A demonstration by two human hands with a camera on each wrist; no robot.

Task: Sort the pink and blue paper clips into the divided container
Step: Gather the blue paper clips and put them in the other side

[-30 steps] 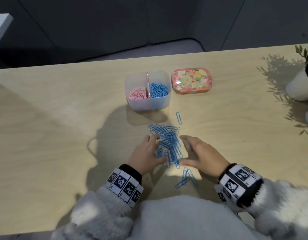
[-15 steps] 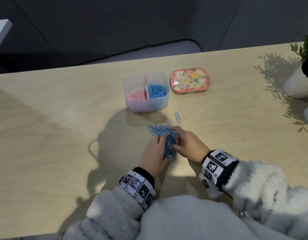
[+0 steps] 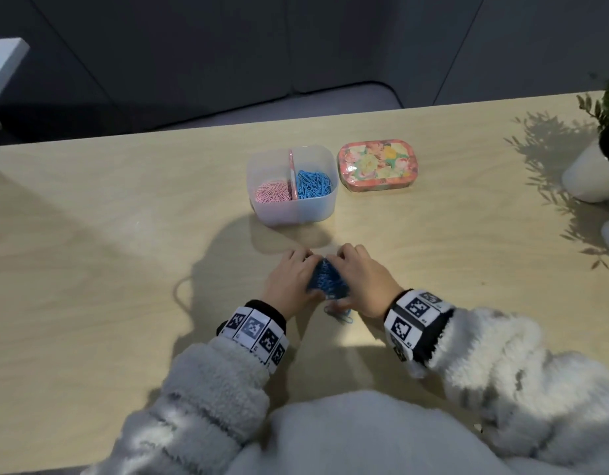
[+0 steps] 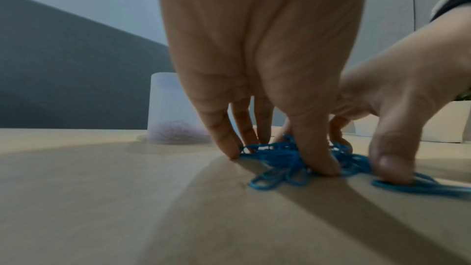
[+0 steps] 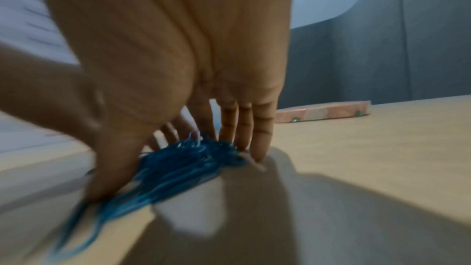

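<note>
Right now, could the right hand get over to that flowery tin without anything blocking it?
Probably yes. The right hand is busy cupping the blue paper clips, but only bare table lies between it and the flowery tin; the divided container stands off to the left.

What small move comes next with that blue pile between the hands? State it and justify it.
Probably lift the blue paper clips and carry them to the divided container's right compartment. The left hand and right hand already squeeze the pile from both sides, and that compartment already holds blue clips. A few strays would remain on the table.
</note>
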